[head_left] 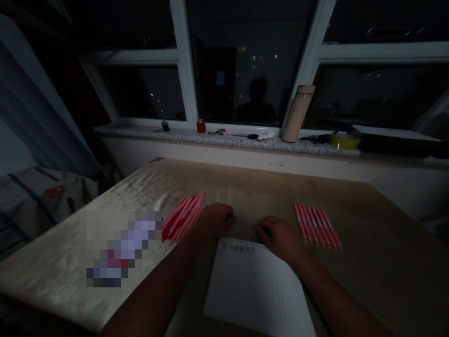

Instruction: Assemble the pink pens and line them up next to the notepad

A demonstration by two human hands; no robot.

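My left hand [219, 218] rests on the table in a loose fist, beside a loose pile of pink pencils [185, 216]. Nothing shows between its fingers. Under and among those pencils is something red and shiny, like a packet [169, 232]. My right hand [278, 235] lies at the top right edge of a lined sheet of paper [257, 285], its fingers curled in and nothing visible in them. Handwriting runs along the sheet's top line. To the right of this hand, several pink pencils [317, 225] lie side by side in a neat row.
A blurred-out, long pale object [128, 248] lies at the table's left. On the windowsill [242, 142] stand a beige cylinder [299, 113], a small red jar [201, 126] and a yellow tape roll [344, 140]. A pair of scissors [220, 132] lies there too. The room is dim.
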